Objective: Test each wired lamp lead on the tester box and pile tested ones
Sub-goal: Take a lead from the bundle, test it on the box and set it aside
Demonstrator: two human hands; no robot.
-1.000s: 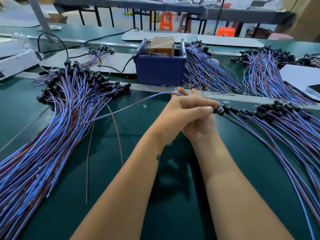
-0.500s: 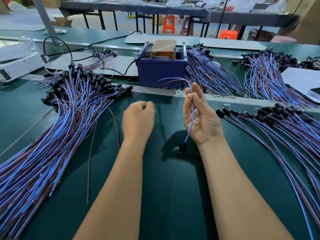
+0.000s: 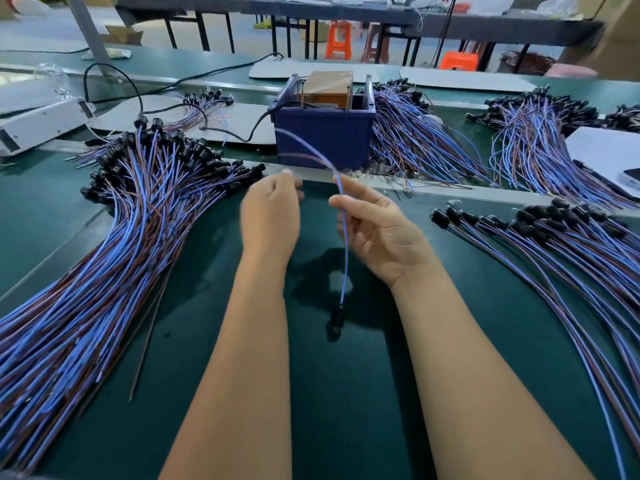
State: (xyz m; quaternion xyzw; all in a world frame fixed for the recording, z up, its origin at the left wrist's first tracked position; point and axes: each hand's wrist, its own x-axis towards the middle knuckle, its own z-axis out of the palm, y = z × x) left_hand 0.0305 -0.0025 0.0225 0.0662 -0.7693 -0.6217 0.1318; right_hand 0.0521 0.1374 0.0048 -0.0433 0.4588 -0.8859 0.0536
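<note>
In the middle of the frame, a lead [image 3: 343, 258] is pinched by the right hand [image 3: 381, 233] with its black lamp end hung down over the green table [image 3: 346, 393], while the blurred left hand [image 3: 270, 220] is curled, holding what cannot be told, below the blue box [image 3: 323, 138].

We see a dark green table [image 3: 346, 410] under everything. The lead [image 3: 344, 258] in our right hand [image 3: 384, 233] has a light blue wire ending in a black socket. The pile on the left [image 3: 104, 258] mixes blue and brown wires with black caps, as does the pile on the right [image 3: 571, 258]. The tester box [image 3: 323, 136] is deep blue, with an amber-brown block inside. Far back stand orange stools [image 3: 337, 39].
</note>
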